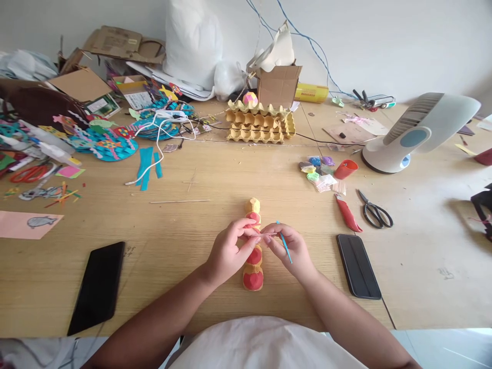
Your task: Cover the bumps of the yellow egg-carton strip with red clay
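A strip of egg-carton cups (253,256), yellow with red-painted domes, lies lengthwise on the wooden table (192,246) in front of me. My left hand (229,248) rests over its middle, fingers pinched on one end of a thin stick (265,234). My right hand (290,249) pinches the stick's other end and also holds a thin blue tool (285,243) that slants down across its fingers. Both hands are closed and meet above the strip.
Two dark phones (98,287) (358,265) lie left and right of me. A red cutter (348,212), black scissors (374,211), a red cup (345,168), clay bags (319,171) and a white fan (417,130) are to the right. Stacked egg trays (259,125), a cardboard box (279,84) and paper craft clutter (107,141) fill the back and left.
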`<state>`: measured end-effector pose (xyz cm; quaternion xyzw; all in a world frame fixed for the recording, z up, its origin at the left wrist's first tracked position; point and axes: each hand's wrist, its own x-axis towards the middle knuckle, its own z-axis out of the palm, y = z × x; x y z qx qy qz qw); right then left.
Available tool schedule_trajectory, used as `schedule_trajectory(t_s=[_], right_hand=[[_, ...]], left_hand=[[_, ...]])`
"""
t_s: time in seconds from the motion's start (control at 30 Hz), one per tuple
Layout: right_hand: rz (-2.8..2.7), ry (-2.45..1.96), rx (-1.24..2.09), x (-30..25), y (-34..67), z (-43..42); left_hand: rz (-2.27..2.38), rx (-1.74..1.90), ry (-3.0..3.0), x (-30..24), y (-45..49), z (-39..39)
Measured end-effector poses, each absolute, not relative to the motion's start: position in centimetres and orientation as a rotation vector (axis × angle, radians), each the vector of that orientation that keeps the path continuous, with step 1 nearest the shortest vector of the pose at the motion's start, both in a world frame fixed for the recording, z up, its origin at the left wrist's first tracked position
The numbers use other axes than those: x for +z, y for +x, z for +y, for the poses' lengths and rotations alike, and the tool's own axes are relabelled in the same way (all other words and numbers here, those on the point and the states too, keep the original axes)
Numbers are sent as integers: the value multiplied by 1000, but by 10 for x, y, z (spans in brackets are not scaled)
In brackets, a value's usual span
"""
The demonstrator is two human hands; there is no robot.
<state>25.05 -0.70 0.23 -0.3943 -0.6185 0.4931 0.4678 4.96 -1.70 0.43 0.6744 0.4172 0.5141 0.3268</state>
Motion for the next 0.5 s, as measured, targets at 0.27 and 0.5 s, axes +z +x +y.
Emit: schedule_trajectory(t_s=[0.27, 0.5], right_hand=[[-1389, -930, 1316, 5, 253, -6], [-1309, -849, 1413, 9, 253, -7]], left_hand=[[1096, 1387, 1781, 3, 50, -19], [1075, 1465, 1689, 9, 51, -20]])
